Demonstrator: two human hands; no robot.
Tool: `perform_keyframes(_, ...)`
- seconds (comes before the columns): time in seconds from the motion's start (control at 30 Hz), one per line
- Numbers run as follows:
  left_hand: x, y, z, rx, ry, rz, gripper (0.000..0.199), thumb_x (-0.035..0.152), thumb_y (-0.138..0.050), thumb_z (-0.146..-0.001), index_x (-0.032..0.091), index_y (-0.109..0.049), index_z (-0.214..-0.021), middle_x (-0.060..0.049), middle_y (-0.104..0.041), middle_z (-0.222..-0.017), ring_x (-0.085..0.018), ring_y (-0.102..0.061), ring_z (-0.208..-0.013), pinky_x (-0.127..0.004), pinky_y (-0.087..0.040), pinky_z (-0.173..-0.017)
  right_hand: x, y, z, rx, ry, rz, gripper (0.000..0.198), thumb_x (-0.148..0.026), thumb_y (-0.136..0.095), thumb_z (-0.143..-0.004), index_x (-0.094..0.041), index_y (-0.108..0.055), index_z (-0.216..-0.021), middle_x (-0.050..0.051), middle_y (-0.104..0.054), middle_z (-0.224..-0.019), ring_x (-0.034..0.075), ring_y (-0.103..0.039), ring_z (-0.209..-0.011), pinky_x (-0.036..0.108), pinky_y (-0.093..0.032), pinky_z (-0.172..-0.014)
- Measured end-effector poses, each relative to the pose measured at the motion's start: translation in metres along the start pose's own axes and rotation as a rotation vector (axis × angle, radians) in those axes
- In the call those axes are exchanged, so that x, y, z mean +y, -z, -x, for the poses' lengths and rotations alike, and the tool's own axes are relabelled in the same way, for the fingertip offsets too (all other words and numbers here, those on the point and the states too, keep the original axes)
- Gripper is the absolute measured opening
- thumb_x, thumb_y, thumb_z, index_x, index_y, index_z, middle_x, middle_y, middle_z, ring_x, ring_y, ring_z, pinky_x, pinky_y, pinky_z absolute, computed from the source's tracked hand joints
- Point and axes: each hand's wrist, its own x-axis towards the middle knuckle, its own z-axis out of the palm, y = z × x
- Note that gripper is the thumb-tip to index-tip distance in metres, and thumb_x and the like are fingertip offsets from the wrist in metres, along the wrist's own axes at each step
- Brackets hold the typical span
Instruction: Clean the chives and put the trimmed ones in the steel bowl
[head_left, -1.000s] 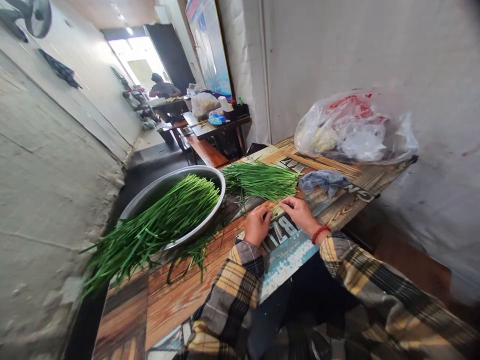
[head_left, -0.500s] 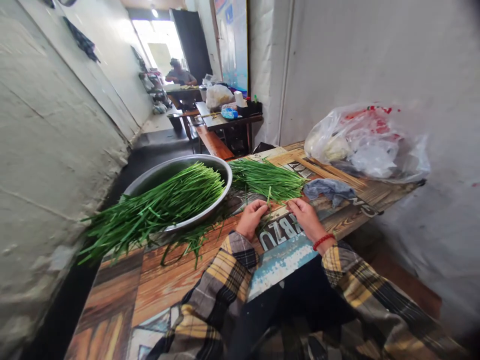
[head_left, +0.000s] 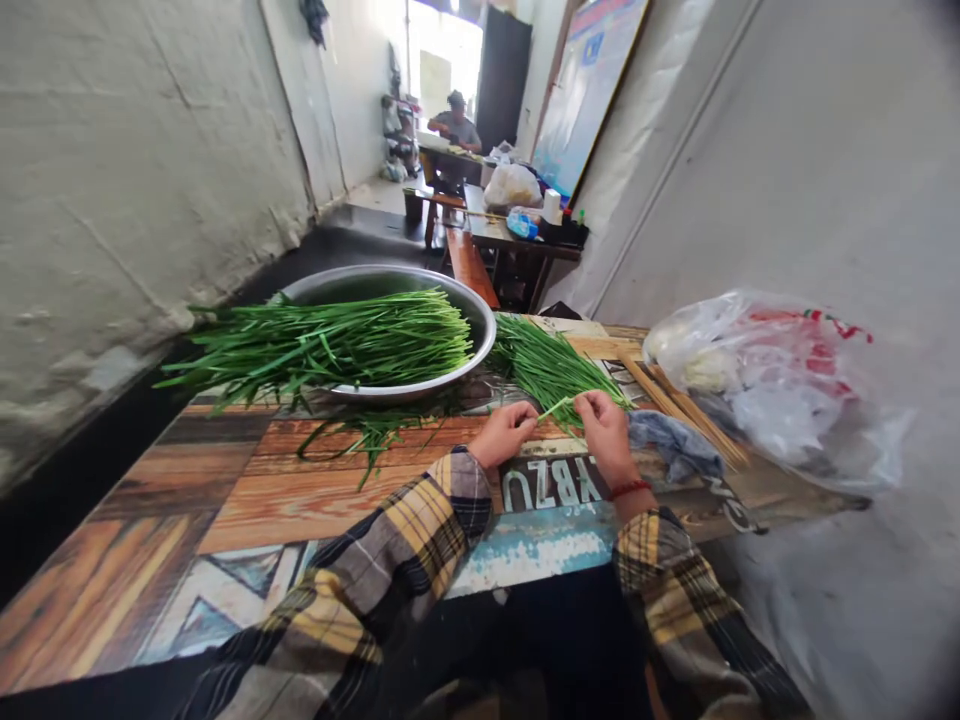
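Between my two hands stretches a pale green chive stalk [head_left: 556, 408]. My left hand [head_left: 507, 432] pinches one end, and the fingers of my right hand [head_left: 602, 425] close on the other. Just beyond them a pile of green chives [head_left: 551, 358] lies on the table. To the left stands a wide metal basin [head_left: 484, 335] with a large bundle of chives [head_left: 360, 335] in it, the leaf tips hanging over its left rim. Loose chive scraps [head_left: 371, 436] lie in front of the basin.
A grey cloth [head_left: 679, 442] lies right of my right hand, beside several wooden sticks [head_left: 686, 405]. A clear plastic bag [head_left: 787, 380] sits at the table's right end. Farther back are another table [head_left: 495, 232], a bench [head_left: 469, 268] and a seated person [head_left: 456, 125].
My right hand has turned more upright, and the stalk now runs between both hands instead of standing up at my left fingers. The camera view has swung left and tilted.
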Motion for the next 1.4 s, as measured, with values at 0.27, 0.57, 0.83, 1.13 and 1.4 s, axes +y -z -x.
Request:
perform_keyframes(0.27, 0.004, 0.002, 0.006, 0.053, -0.065, -0.229, 0.015, 0.015, -0.047, -0.078, 0.014, -0.058, -0.069, 0.002, -0.053, -0.062, -0.011, -0.045, -0.063, -0.022, -0.034, -0.061, 0.014, -0.015, 0.003, -0.009, -0.029, -0.183, 0.036, -0.051, -0.043, -0.088, -0.02, -0.059, -0.081, 0.002, -0.061, -0.075, 0.017, -0.055, -0.072, 0.029, -0.043, -0.069)
perform_keyframes(0.57, 0.005, 0.0, 0.007, 0.07, -0.077, -0.359, 0.016, 0.029, -0.056, -0.085, 0.018, -0.068, -0.081, -0.003, -0.065, -0.075, -0.015, -0.055, -0.069, -0.025, -0.038, -0.065, 0.004, -0.008, 0.005, -0.271, 0.083, -0.013, 0.028, -0.046, -0.057, -0.082, -0.02, -0.065, -0.073, 0.002, -0.064, -0.071, 0.016, -0.056, -0.065, 0.027, -0.042, -0.061)
perform_keyframes(0.83, 0.009, -0.001, 0.005, 0.094, -0.116, -0.371, 0.026, 0.024, -0.052, -0.087, 0.016, -0.06, -0.063, -0.003, -0.055, -0.072, -0.014, -0.05, -0.072, -0.025, -0.037, -0.067, 0.017, 0.005, -0.005, 0.131, -0.065, -0.118, 0.039, -0.053, -0.041, -0.09, -0.021, -0.059, -0.075, 0.003, -0.062, -0.069, 0.018, -0.056, -0.067, 0.028, -0.042, -0.063)
perform_keyframes(1.13, 0.005, 0.0, 0.002, 0.237, 0.054, -0.109, 0.019, 0.027, -0.055, -0.08, 0.016, -0.052, -0.065, 0.003, -0.047, -0.058, -0.01, -0.041, -0.057, -0.022, -0.032, -0.056, 0.029, 0.018, -0.003, -0.039, 0.229, 0.528, 0.041, -0.05, -0.044, -0.091, -0.022, -0.062, -0.065, 0.007, -0.063, -0.072, 0.021, -0.051, -0.075, 0.034, -0.033, -0.071)
perform_keyframes(1.4, 0.013, -0.001, 0.003, 0.24, 0.062, -0.12, 0.012, 0.025, -0.058, -0.076, 0.016, -0.057, -0.068, 0.002, -0.05, -0.063, -0.011, -0.042, -0.062, -0.022, -0.032, -0.059, 0.029, 0.02, 0.007, -0.172, 0.33, 0.65, 0.022, -0.042, -0.058, -0.084, -0.025, -0.066, -0.074, 0.007, -0.063, -0.078, 0.024, -0.049, -0.083, 0.036, -0.031, -0.073)
